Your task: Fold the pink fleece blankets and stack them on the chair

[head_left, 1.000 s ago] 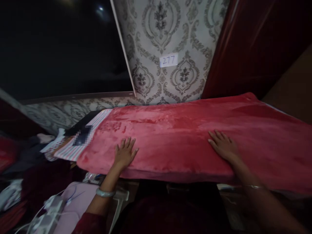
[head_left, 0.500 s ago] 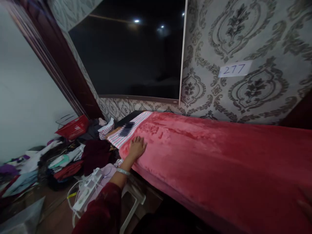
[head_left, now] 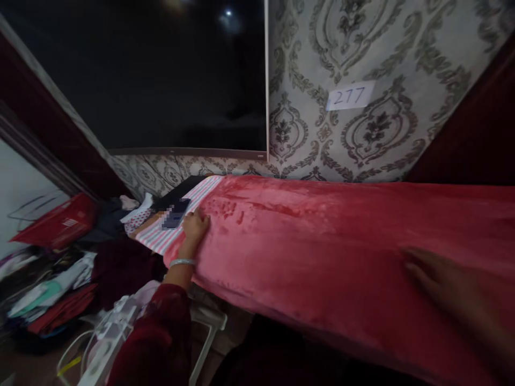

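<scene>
A plush red blanket (head_left: 306, 246) covers the long surface before me, with a pink, white and grey striped cloth (head_left: 159, 239) at its left end. My left hand (head_left: 195, 228) rests on the blanket beside that striped end, open, its fingers slightly bent. A dark phone-like slab (head_left: 179, 214), partly pixelated, lies on the stripes just left of my fingers. Over at the right, my right hand (head_left: 446, 281) lies on or just above the blanket, fingers stretched out and slightly blurred. Neither hand visibly holds anything.
A large black television (head_left: 161, 80) hangs on the patterned wall, with a paper marked 277 (head_left: 350, 96) to its right. Piled clothes (head_left: 52, 292) and a red basket (head_left: 60, 222) sit at left. A white power strip (head_left: 102, 354) with cords lies lower left.
The view has turned right. My right hand has come in from the right edge over the blanket. My left hand stays on the blanket near the stripes, its fingers more bent.
</scene>
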`<state>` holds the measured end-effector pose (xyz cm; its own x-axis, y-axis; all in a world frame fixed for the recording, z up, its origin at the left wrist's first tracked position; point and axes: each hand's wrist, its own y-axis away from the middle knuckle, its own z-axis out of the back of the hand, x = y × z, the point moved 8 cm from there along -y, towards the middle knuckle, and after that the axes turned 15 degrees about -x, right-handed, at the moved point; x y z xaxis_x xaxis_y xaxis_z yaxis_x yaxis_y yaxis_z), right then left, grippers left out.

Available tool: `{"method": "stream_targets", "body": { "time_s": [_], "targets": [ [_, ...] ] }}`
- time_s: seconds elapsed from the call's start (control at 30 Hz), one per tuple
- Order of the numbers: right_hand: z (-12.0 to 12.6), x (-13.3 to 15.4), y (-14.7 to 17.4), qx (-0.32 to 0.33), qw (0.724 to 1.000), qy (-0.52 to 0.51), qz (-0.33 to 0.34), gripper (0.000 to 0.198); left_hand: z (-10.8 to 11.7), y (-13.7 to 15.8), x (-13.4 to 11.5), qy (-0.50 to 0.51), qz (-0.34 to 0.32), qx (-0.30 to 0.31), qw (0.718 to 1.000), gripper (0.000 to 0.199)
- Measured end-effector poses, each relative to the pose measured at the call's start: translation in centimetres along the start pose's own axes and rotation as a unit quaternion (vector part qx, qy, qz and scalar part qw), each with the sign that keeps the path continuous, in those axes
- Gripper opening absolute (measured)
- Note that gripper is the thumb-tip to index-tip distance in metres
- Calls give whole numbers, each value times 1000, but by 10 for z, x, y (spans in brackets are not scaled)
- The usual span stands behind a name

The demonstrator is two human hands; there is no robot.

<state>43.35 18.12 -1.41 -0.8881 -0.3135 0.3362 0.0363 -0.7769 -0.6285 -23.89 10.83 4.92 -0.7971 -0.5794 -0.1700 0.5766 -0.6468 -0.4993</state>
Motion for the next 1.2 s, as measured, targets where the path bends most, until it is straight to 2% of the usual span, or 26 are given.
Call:
{"method": "stream_targets", "body": {
  "time_s": [0.1,0.2,0.27,0.37,0.47,0.57,0.87,1.07,1.2],
  "targets": [
    [-15,35,-19,24,999,-41,11,49,0,-5,7,5,10,8,1000,63],
    [-30,82,-37,45,993,-94,49,44,3,-9,7,9,-3,9,1000,64],
    [-42,109,-46,58,987,-122,87,39,6,-9,-2,16,-37,3,999,62],
    [-65,130,-53,80,981,-120,130,31,5,-4,-30,53,-138,17,989,50],
    [-86,130,-56,90,984,-88,129,28,-2,4,-54,96,-223,52,969,40],
    [-96,127,-55,88,987,-74,115,24,-6,8,-61,121,-250,58,959,33],
    [-87,141,-45,35,987,-15,154,32,-7,12,-58,140,-248,14,958,24],
    [-87,130,-38,-24,982,-111,152,36,-4,8,-54,161,-225,-27,960,23],
    [-89,129,-36,-37,977,-123,170,41,-3,4,-52,167,-200,-56,964,23]
  ]
}}
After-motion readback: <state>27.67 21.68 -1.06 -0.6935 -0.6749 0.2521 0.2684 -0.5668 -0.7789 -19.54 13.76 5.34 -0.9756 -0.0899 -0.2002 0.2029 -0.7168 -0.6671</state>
